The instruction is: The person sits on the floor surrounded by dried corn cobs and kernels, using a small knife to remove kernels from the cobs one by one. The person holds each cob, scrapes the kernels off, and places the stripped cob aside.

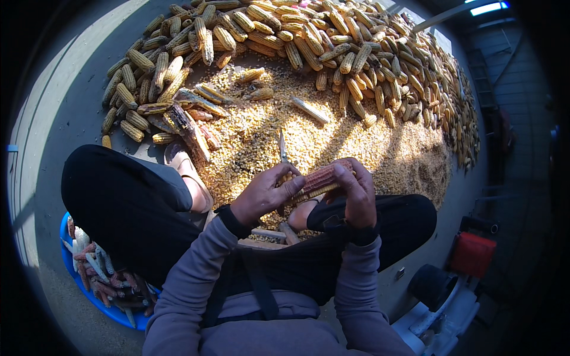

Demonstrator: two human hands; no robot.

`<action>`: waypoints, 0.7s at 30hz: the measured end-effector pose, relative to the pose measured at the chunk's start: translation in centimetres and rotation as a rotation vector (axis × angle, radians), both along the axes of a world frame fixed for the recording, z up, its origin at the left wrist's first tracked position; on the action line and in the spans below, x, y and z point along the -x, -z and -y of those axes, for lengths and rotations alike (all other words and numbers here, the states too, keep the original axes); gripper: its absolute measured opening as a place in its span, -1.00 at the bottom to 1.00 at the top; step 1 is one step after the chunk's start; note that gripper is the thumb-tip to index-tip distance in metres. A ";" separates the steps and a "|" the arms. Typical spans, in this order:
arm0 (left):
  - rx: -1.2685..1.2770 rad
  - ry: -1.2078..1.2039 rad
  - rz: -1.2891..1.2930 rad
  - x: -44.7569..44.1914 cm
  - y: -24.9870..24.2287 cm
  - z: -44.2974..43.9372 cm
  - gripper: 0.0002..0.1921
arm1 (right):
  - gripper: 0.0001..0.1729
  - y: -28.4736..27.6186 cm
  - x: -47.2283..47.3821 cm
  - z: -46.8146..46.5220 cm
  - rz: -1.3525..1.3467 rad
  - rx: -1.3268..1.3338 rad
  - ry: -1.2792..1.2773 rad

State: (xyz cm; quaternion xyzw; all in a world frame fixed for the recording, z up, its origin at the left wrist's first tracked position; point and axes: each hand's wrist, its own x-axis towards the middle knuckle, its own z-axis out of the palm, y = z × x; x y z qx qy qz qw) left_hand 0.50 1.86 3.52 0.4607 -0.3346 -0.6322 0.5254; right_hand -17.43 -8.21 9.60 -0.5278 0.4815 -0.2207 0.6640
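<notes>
A partly shelled corn cob (321, 179) lies across both hands above the kernel heap, its reddish core bare on top and yellow kernels left along the lower edge. My left hand (267, 191) grips its left end, thumb on the cob. Around the other end my right hand (357, 191) is closed, its thumb pressing the top. Just beyond the left hand's knuckles a pointed metal blade (282, 147) sticks up; whether that hand holds it I cannot tell. Loose yellow kernels (249, 138) spread beneath and beyond the hands.
Unshelled corn ears (307, 40) are banked in a long pile beyond the kernels. Darkened, damaged ears (187, 127) lie at the left by my sandalled foot (191, 178). A blue basin (95, 307) of bare cobs stands left; a red object (473, 254) is at the right.
</notes>
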 end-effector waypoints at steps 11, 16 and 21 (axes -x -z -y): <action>0.070 -0.166 0.306 1.2 1.1 -0.2 -0.66 | -0.78 0.0 -0.2 -0.3 0.017 0.030 -0.074; -0.207 -0.128 -0.328 0.3 -0.3 -0.3 -0.65 | -0.76 -0.1 0.0 0.1 0.002 0.030 -0.019; 0.029 -0.027 -0.152 -0.2 -1.0 -0.2 -0.67 | -0.73 0.0 0.7 0.6 0.027 0.007 0.067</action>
